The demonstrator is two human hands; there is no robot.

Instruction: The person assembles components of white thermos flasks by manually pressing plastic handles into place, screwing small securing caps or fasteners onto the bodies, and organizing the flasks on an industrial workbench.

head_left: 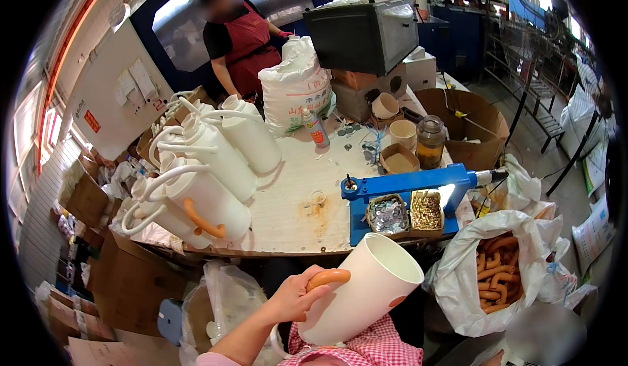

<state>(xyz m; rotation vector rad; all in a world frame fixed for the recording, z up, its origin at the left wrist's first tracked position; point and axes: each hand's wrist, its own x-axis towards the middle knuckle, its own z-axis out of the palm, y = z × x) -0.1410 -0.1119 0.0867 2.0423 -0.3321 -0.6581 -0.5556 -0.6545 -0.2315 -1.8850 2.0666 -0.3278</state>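
A white plastic watering can (366, 294) lies tilted across my lap, its wide open end facing up and to the right. My left hand (297, 294) is closed around the orange curved handle (329, 278) against the can's side. A white spout (278, 343) shows low beside my forearm. My right hand is not visible. Just beyond the can, on the table edge, stands a blue bench press (409, 186). In front of it are a box of grey metal washers (388, 215) and a box of small brass-coloured parts (426, 210).
Several white watering cans (216, 150) crowd the table's left side; one bears an orange handle (199, 219). A white sack (500, 235) of orange handles stands at the right. Across the table (288, 215), a person in a red apron (252, 45) stands near a large white sack (297, 88).
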